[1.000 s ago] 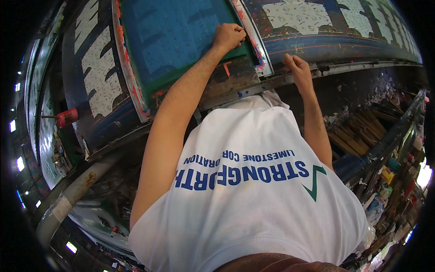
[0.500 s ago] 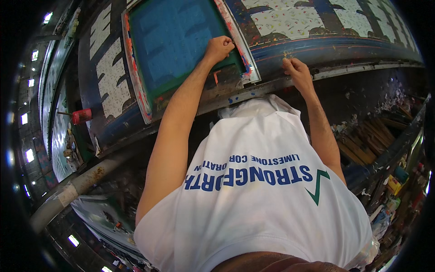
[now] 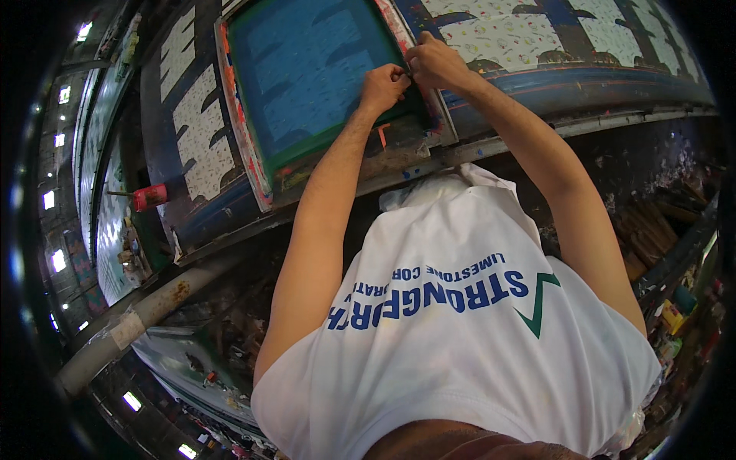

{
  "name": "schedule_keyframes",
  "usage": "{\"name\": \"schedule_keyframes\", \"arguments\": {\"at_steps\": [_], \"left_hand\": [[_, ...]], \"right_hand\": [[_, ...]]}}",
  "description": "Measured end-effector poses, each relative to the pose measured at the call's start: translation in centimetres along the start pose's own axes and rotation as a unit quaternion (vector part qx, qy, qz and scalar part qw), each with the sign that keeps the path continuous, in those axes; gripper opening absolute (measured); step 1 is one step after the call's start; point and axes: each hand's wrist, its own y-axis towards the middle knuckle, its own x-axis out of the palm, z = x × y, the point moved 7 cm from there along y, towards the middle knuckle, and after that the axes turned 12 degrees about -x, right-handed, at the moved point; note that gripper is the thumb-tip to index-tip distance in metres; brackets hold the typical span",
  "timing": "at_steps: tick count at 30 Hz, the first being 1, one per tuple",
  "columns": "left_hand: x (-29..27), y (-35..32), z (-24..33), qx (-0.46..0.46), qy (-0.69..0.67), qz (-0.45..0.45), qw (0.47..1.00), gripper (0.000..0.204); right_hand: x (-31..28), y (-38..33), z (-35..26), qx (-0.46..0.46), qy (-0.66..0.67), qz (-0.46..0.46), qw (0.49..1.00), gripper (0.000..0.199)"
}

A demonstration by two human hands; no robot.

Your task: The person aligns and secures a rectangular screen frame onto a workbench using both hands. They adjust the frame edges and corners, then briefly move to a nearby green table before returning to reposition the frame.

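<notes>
A screen-printing frame [image 3: 244,126] with paint-stained rails lies on a long dark table. Its blue mesh [image 3: 307,84] has a green border, and darker curved shapes show in it. My left hand [image 3: 383,88] is over the near right corner of the mesh, thumb and fingers pinched together. Right beside it, above the frame's right rail, is my right hand [image 3: 438,63], its fingers bent and closed. The fingertips of both hands nearly meet at the rail's inner side. Whatever they hold there is too small or hidden to make out.
White printed pieces with dark curved shapes lie on the table to the left [image 3: 203,130] and right [image 3: 502,42] of the frame. A red pot [image 3: 149,198] with a stick stands at the left. A thick pipe [image 3: 146,314] runs below the table's left end. Clutter fills the lower right.
My right hand has moved left and farther away, from above the table's near edge to the frame's right rail beside my left hand. My left hand has stayed near the same corner.
</notes>
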Motion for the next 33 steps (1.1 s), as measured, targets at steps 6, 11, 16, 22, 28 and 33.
{"name": "schedule_keyframes", "arguments": {"at_steps": [6, 11, 16, 22, 28, 33], "left_hand": [[-0.2, 0.3, -0.5, 0.015, -0.021, -0.019, 0.999, 0.025], [0.3, 0.9, -1.3, -0.011, -0.039, -0.060, 0.997, 0.021], [-0.2, 0.3, -0.3, 0.032, -0.032, -0.036, 0.998, 0.024], [-0.3, 0.3, -0.1, 0.072, -0.039, -0.032, 0.996, 0.022], [-0.4, 0.1, -0.4, 0.044, -0.061, -0.040, 0.996, 0.017], [-0.7, -0.6, -0.5, 0.029, -0.067, -0.031, 0.997, 0.014]], "right_hand": [[1.7, 3.4, -1.5, -0.005, -0.066, -0.172, 0.983, 0.043], [3.4, 5.7, -1.4, -0.042, -0.109, -0.289, 0.950, 0.036], [3.6, 6.3, -1.4, -0.045, -0.088, -0.306, 0.947, 0.032], [4.2, 5.8, -2.7, -0.078, -0.148, -0.318, 0.933, 0.037], [4.5, 5.3, -4.6, -0.165, -0.240, -0.330, 0.898, 0.031], [5.0, 4.8, -5.1, -0.219, -0.265, -0.352, 0.871, 0.024]]}}
